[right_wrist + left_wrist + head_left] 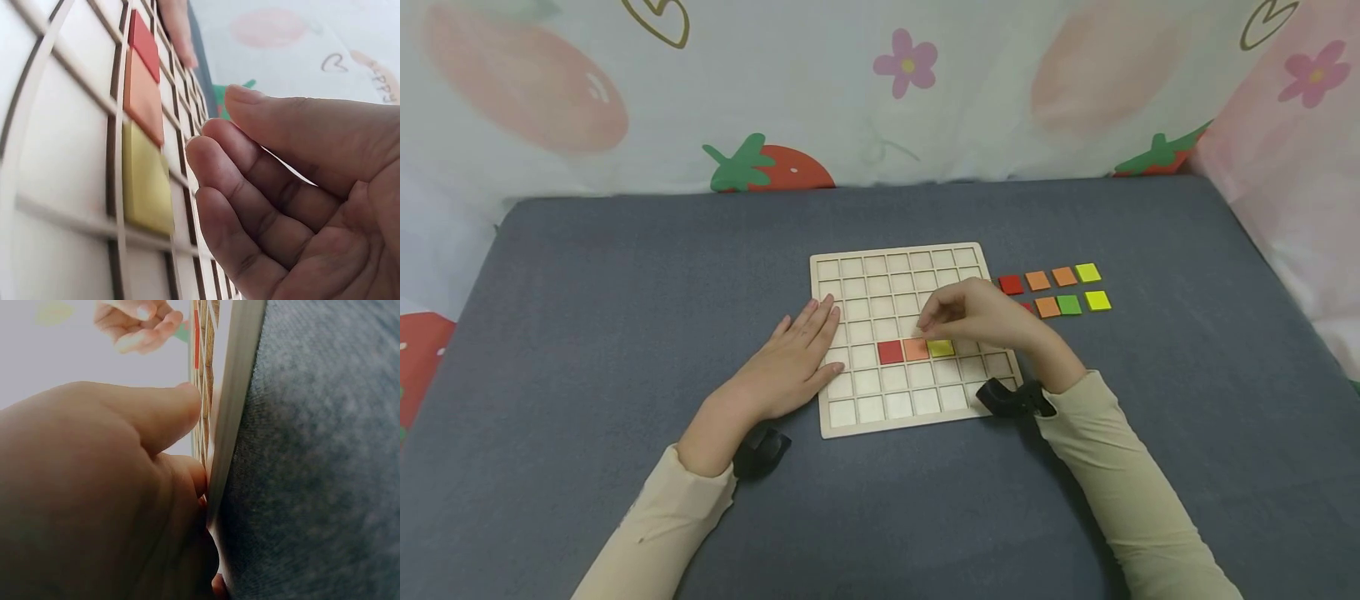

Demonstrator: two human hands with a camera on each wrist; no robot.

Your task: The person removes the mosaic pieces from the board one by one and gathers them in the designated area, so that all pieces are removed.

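A wooden grid board (919,429) lies on the grey cloth. In one of its rows sit a red tile (890,352), an orange tile (915,350) and a yellow tile (942,348), side by side. My left hand (786,367) rests on the board's left edge, fingers straight. Just above the three tiles hovers my right hand (977,312), its fingers loosely bent. In the right wrist view, the right hand's fingertips (206,150) are close beside the orange and yellow tiles, with nothing showing between thumb and fingers.
Right of the board, loose tiles lie in two rows: a red tile (1011,285), a green tile (1069,305), a yellow tile (1097,301) and several orange ones; another red one is partly hidden by the right hand. A patterned curtain (970,100) hangs behind the table (647,275).
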